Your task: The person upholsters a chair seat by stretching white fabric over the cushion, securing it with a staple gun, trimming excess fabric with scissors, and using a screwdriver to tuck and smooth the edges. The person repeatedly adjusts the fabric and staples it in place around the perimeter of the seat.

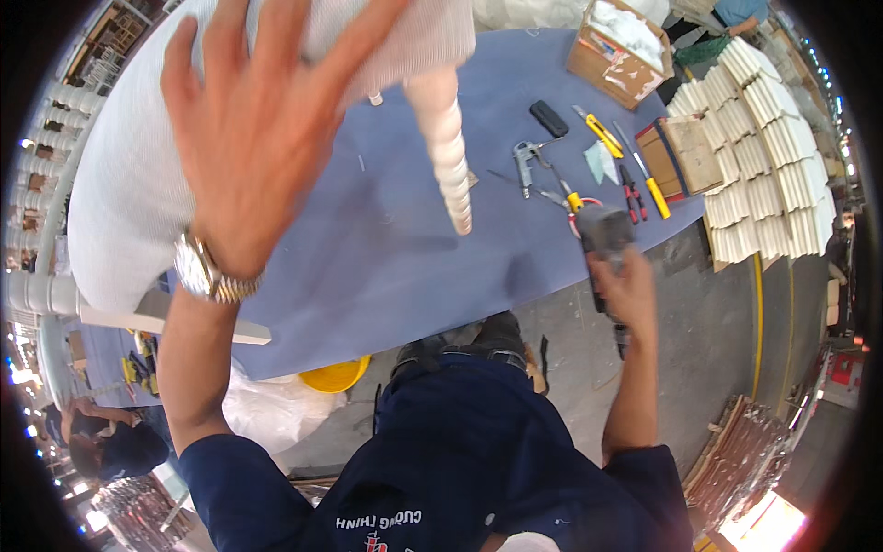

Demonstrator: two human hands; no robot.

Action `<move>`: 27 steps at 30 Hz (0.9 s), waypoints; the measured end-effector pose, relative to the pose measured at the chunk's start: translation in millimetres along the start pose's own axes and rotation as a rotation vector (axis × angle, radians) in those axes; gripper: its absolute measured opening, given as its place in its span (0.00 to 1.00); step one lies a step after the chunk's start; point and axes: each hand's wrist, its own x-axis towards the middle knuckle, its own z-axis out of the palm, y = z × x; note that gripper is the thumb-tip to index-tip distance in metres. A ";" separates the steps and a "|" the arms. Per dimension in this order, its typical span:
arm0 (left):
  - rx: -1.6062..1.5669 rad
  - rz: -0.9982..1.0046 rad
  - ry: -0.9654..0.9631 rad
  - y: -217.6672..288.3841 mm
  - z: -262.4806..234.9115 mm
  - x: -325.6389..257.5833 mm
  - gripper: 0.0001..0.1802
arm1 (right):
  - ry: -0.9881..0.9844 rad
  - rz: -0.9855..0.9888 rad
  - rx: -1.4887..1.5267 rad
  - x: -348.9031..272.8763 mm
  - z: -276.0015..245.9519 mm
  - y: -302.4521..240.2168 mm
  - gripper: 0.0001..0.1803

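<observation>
A piece of furniture covered in white ribbed fabric (120,193) lies on the blue-covered table (386,285) at the left. From its padded part a pale twisted wooden leg (446,152) sticks out toward me. My left hand (262,129), a watch on its wrist, rests on the fabric with its fingers spread. My right hand (630,290) is at the table's near right edge, wrapped round a dark grey staple gun (605,230). Motion blurs that tool, and its tip is hard to make out.
Near the staple gun lie an air blow gun (525,167), scissors (557,198), a yellow utility knife (602,135), red-and-black pliers (633,195) and a yellow-handled screwdriver (655,193). Cardboard boxes (612,74) and stacked white slats (763,156) stand right. A yellow bucket (338,375) sits below the table's edge.
</observation>
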 end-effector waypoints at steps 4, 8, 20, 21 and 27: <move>0.044 0.022 0.119 20.2 -11.6 -42.0 0.47 | 0.142 -0.421 -0.216 35.3 87.9 83.6 0.30; -0.020 0.084 0.081 51.0 -34.8 -81.0 0.34 | 0.000 -0.325 -0.341 60.1 166.1 93.5 0.38; -0.131 -0.293 -0.161 123.7 -93.7 -137.0 0.33 | -0.081 -0.818 -0.372 239.3 185.6 52.1 0.12; -0.266 -0.384 -0.313 149.5 -115.3 -174.8 0.31 | -0.169 -0.816 -0.418 253.0 197.1 54.4 0.11; -1.105 -1.063 0.171 240.8 -62.5 -175.2 0.36 | -0.168 -0.850 -0.400 294.3 194.4 52.5 0.07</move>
